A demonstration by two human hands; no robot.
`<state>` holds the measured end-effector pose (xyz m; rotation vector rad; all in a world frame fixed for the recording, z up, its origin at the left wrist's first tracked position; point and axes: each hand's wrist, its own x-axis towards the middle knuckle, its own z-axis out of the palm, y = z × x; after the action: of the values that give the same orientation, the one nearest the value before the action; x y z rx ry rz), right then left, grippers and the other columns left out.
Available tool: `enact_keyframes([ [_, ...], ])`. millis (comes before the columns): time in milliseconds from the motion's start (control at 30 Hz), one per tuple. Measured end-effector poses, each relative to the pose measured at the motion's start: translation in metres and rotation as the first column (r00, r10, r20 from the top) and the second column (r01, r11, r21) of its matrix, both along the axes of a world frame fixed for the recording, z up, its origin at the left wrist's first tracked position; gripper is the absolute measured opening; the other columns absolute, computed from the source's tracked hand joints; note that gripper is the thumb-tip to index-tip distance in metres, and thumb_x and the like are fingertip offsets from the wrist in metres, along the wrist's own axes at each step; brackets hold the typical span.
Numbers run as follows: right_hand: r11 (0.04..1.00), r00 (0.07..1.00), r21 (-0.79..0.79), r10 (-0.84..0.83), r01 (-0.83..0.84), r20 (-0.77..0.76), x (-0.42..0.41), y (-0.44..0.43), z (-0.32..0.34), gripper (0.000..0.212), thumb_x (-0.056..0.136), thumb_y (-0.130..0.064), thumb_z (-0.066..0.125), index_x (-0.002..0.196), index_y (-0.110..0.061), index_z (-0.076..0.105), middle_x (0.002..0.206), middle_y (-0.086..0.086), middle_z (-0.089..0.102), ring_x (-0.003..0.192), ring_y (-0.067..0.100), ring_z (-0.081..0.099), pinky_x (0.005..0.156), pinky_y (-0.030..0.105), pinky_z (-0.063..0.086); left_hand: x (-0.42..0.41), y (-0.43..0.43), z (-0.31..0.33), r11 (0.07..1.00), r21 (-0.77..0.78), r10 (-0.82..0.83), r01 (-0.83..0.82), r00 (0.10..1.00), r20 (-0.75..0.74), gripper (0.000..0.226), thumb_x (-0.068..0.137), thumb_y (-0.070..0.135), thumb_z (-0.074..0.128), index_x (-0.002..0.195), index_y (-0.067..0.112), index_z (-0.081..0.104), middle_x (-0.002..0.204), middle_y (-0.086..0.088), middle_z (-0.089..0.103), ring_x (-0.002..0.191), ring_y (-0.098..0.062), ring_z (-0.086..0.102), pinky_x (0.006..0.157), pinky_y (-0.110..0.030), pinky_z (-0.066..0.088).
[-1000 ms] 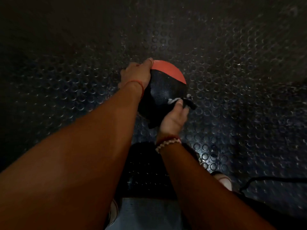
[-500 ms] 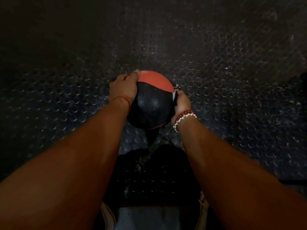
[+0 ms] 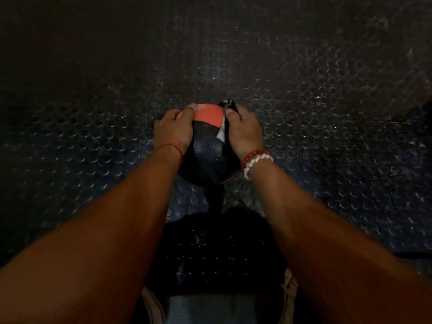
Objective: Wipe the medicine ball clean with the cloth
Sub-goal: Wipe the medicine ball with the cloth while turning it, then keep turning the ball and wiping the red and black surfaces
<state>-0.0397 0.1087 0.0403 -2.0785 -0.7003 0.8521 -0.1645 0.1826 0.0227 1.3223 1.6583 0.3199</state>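
The left hand (image 3: 174, 128) has its grip round the medicine ball (image 3: 207, 157). The right hand (image 3: 244, 132) has its grip clamped on the cloth (image 3: 221, 134), against the ball.

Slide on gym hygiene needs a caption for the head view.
Left hand holds the ball; right hand presses a cloth to its side, studded floor below.

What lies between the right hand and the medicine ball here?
The cloth: the right hand presses it against the medicine ball's right side, a white fold showing beside the palm. The head view shows this.
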Motion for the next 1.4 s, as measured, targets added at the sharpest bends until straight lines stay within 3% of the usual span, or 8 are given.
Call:
enact_keyframes([
  [133, 0.979, 0.86, -0.151, -0.192, 0.135, -0.473, 0.027, 0.004, -0.021, 0.024, 0.091, -0.038, 0.058, 0.076, -0.021, 0.065, 0.08, -0.002, 0.065, 0.075, 0.014, 0.061, 0.073, 0.02, 0.049, -0.002, -0.018, 0.004, 0.998, 0.049, 0.03, -0.03, 1.0, 0.004, 0.067, 0.078, 0.072, 0.045, 0.131, 0.033, 0.056, 0.134, -0.011, 0.047, 0.123, -0.031, 0.05, 0.112, -0.044, 0.035],
  [400, 0.715, 0.295, -0.297, -0.577, 0.633, -0.762, -0.029, -0.058, -0.037, 0.046, 0.09, -0.052, 0.049, 0.112, -0.018, 0.07, 0.11, 0.011, 0.07, 0.103, 0.028, 0.064, 0.096, 0.046, 0.05, 0.004, -0.031, 0.012, 0.997, 0.073, 0.012, -0.01, 0.999, -0.031, 0.056, 0.087, 0.062, 0.049, 0.136, 0.035, 0.052, 0.14, -0.006, 0.041, 0.127, -0.034, 0.044, 0.112, -0.039, 0.031],
  [533, 0.741, 0.65, -0.114, -0.644, 0.662, -0.403, -0.051, -0.062, -0.021, 0.048, 0.092, -0.045, 0.047, 0.128, -0.015, 0.059, 0.132, 0.011, 0.056, 0.12, 0.027, 0.053, 0.109, 0.039, 0.038, -0.004, -0.038, 0.01, 0.993, 0.117, -0.009, 0.011, 1.0, -0.021, 0.051, 0.092, 0.058, 0.046, 0.137, 0.034, 0.052, 0.14, -0.007, 0.041, 0.126, -0.034, 0.046, 0.112, -0.04, 0.033],
  [667, 0.948, 0.948, 0.018, -0.316, 0.317, -0.051, -0.039, -0.052, 0.005, 0.044, 0.099, -0.037, 0.038, 0.14, -0.023, 0.048, 0.138, 0.008, 0.043, 0.125, 0.025, 0.046, 0.107, 0.034, 0.032, -0.011, -0.048, 0.005, 0.985, 0.169, -0.024, 0.022, 1.0, 0.013, 0.045, 0.096, 0.053, 0.042, 0.135, 0.034, 0.054, 0.138, -0.007, 0.044, 0.125, -0.032, 0.046, 0.112, -0.042, 0.033],
  [867, 0.991, 0.994, -0.129, 0.028, -0.042, -0.105, 0.008, -0.013, 0.007, 0.041, 0.098, -0.035, 0.042, 0.122, -0.011, 0.063, 0.126, 0.012, 0.062, 0.119, 0.028, 0.055, 0.085, 0.019, 0.038, -0.012, -0.061, 0.009, 0.977, 0.21, -0.031, 0.023, 0.999, 0.039, 0.042, 0.099, 0.046, 0.036, 0.136, 0.036, 0.053, 0.141, 0.0, 0.044, 0.127, -0.027, 0.043, 0.112, -0.036, 0.03],
  [1000, 0.956, 0.929, -0.268, -0.2, 0.116, -0.312, 0.019, -0.013, 0.001, 0.039, 0.096, -0.03, 0.05, 0.118, -0.001, 0.063, 0.129, 0.015, 0.06, 0.118, 0.03, 0.056, 0.101, 0.029, 0.042, -0.012, -0.07, 0.011, 0.977, 0.215, -0.02, 0.012, 0.999, 0.031, 0.04, 0.104, 0.035, 0.034, 0.14, 0.034, 0.05, 0.144, 0.003, 0.042, 0.129, -0.023, 0.038, 0.104, -0.028, 0.024],
  [1200, 0.988, 0.998, -0.142, -0.069, 0.068, 0.001, -0.024, -0.031, 0.027, 0.049, 0.097, -0.045, 0.031, 0.127, -0.017, 0.058, 0.131, 0.011, 0.052, 0.118, 0.027, 0.049, 0.102, 0.037, 0.036, -0.016, -0.071, 0.012, 0.968, 0.247, 0.023, -0.039, 0.997, 0.068, 0.039, 0.104, 0.026, 0.034, 0.138, 0.018, 0.052, 0.141, -0.003, 0.048, 0.13, -0.021, 0.043, 0.114, -0.037, 0.027],
  [1400, 0.994, 0.999, -0.109, 0.03, -0.028, 0.018, -0.042, -0.012, 0.055, 0.058, 0.089, -0.049, 0.023, 0.115, -0.019, 0.065, 0.13, 0.009, 0.059, 0.125, 0.03, 0.048, 0.111, 0.056, 0.027, -0.013, -0.08, 0.014, 0.965, 0.259, 0.025, -0.047, 0.996, 0.088, 0.047, 0.103, 0.026, 0.023, 0.142, 0.02, 0.049, 0.147, -0.002, 0.047, 0.137, -0.018, 0.038, 0.117, -0.041, 0.022],
])
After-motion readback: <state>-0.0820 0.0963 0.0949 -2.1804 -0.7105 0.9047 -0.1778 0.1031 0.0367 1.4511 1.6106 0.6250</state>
